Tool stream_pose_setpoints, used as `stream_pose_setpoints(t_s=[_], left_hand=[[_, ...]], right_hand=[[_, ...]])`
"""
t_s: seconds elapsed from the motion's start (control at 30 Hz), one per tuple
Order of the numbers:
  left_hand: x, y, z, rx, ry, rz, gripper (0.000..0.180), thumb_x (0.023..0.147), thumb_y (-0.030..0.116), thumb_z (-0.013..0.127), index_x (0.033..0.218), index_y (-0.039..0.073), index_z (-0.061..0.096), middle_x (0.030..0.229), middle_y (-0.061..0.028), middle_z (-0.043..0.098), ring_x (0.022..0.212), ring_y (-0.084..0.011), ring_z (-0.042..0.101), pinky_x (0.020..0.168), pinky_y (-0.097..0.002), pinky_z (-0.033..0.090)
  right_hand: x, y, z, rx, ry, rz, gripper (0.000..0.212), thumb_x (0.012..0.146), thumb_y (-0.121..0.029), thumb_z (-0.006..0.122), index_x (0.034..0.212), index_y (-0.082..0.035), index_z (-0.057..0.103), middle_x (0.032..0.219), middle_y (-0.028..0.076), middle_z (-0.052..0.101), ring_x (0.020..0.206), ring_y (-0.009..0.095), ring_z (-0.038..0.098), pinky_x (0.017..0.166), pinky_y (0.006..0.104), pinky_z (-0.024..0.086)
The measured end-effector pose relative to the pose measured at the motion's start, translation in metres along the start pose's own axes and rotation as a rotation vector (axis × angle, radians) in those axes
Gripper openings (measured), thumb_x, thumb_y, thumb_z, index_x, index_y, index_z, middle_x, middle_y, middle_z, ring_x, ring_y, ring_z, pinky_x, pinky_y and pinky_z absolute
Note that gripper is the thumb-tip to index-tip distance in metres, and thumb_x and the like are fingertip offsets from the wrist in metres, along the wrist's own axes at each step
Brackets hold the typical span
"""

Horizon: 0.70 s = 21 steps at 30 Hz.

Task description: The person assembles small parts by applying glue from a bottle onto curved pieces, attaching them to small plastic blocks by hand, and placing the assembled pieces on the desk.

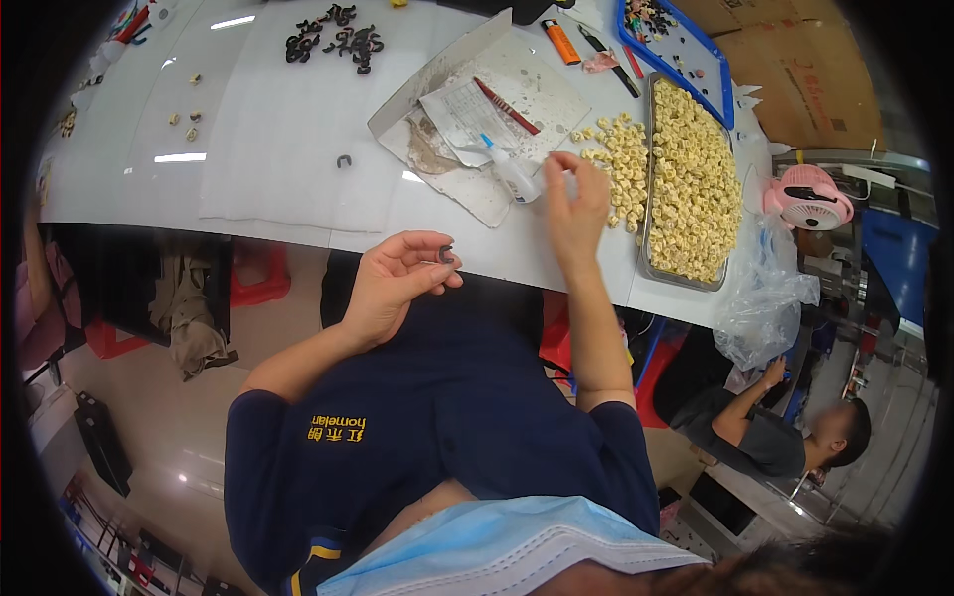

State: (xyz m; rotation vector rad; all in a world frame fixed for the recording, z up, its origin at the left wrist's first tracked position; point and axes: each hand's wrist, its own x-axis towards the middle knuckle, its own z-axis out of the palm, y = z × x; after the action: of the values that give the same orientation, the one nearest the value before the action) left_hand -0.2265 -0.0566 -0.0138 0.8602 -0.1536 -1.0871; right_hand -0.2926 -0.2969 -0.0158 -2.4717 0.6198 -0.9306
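Between the thumb and fingers of my left hand (388, 283) is a small dark curved piece (445, 255), held just off the table's front edge. Over the table my right hand (579, 214) has its fingers bent together. What is in them, if anything, does not show. Right beside its fingertips is a small white bottle (514, 177) with a blue tip, above a stained sheet of cardboard (475, 194). Small cream-coloured pieces (624, 164) lie loose just past that hand. One more dark curved piece (344, 160) lies alone on the table to the left.
A clear tray (650, 214) heaped with cream pieces stands at the right. Behind it is a blue tray (730, 109). A red pen (507, 106) rests on paper, with an orange lighter (560, 43) farther back. Dark pieces (338, 40) are piled far left. A person (765, 427) sits at right.
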Motion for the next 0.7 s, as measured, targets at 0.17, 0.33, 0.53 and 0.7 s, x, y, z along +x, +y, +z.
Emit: stream_pose_setpoints(t_s=[0.17, 0.33, 0.53, 0.7], left_hand=[[-0.003, -0.001, 0.001, -0.014, -0.011, 0.010, 0.031, 0.083, 0.003, 0.063, 0.113, -0.001, 0.054, 0.097, -0.0096, 0.063, 0.084, -0.0162, 0.063, 0.069, -0.0218, 0.048], [-0.006, 0.000, 0.007, -0.007, 0.001, -0.012, 0.031, 0.083, 0.003, 0.063, 0.112, -0.001, 0.055, 0.095, -0.0090, 0.063, 0.083, -0.0157, 0.063, 0.069, -0.0216, 0.048], [-0.003, -0.001, 0.011, -0.026, -0.031, -0.076, 0.030, 0.083, 0.004, 0.063, 0.111, -0.001, 0.056, 0.098, -0.0094, 0.064, 0.085, -0.0154, 0.064, 0.070, -0.0206, 0.049], [0.005, -0.002, 0.021, -0.072, -0.043, -0.203, 0.028, 0.084, 0.004, 0.062, 0.111, 0.001, 0.056, 0.103, -0.0103, 0.064, 0.089, -0.0150, 0.063, 0.073, -0.0211, 0.050]], right_hand=[[0.040, 0.023, -0.011, -0.275, -0.006, -0.012, 0.015, 0.079, -0.018, 0.063, 0.092, -0.010, 0.064, 0.085, 0.005, 0.062, 0.087, 0.023, 0.053, 0.079, 0.0372, 0.036], [0.045, 0.034, -0.007, -0.294, -0.185, -0.182, 0.014, 0.080, -0.013, 0.063, 0.093, -0.010, 0.064, 0.084, 0.006, 0.060, 0.084, 0.022, 0.054, 0.075, 0.0358, 0.039], [0.003, -0.010, -0.040, 0.620, -0.493, 0.338, 0.013, 0.090, -0.006, 0.053, 0.100, 0.001, 0.053, 0.073, 0.004, 0.058, 0.063, 0.009, 0.056, 0.059, 0.0219, 0.044], [-0.039, -0.037, -0.057, 0.909, -0.706, 0.399, 0.017, 0.087, -0.006, 0.057, 0.103, 0.000, 0.054, 0.077, 0.006, 0.060, 0.067, 0.010, 0.059, 0.061, 0.0216, 0.047]])
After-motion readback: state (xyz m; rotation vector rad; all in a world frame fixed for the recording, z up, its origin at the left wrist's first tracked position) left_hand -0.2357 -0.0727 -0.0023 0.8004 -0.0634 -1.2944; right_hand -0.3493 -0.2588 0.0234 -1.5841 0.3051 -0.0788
